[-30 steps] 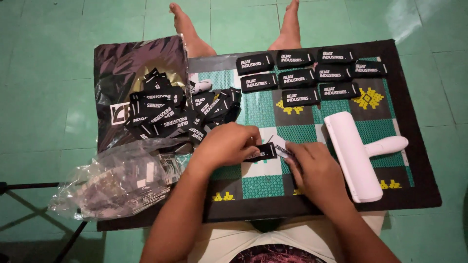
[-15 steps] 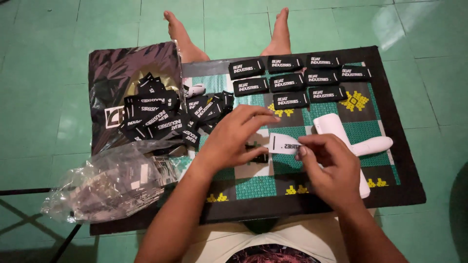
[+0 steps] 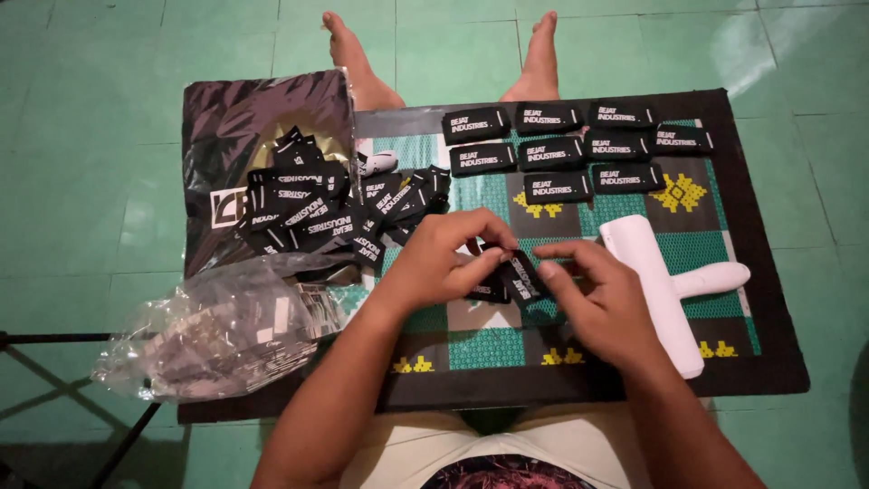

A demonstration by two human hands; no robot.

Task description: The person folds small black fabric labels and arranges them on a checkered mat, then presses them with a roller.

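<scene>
- Your left hand [image 3: 444, 263] and right hand [image 3: 602, 303] meet over the middle of the patterned mat [image 3: 769, 299], which lies on the green tiled floor [image 3: 72, 181].
- Both hands pinch one black fabric label [image 3: 520, 276] between thumb and fingertips; the left grip takes its near-left end, the right grip its right edge. The label is tilted, lifted just above the mat.
- Another dark label [image 3: 489, 292] lies right under your left fingers; you cannot tell whether they touch it.
- A loose heap of black labels [image 3: 335, 213] sits to the left of your left hand, partly on a dark glossy bag [image 3: 244, 118] that overlaps the mat's left edge.
- A crumpled clear plastic bag [image 3: 217, 330] with small pieces inside lies by your left forearm.
- Neat rows of black labels [image 3: 570, 149] are laid flat at the far side of the mat, well apart from your hands.
- A white handled roller [image 3: 661, 290] rests on the mat just beside your right hand, its handle pointing right.
- Your bare feet [image 3: 539, 54] rest on the floor beyond the far edge of the mat.
</scene>
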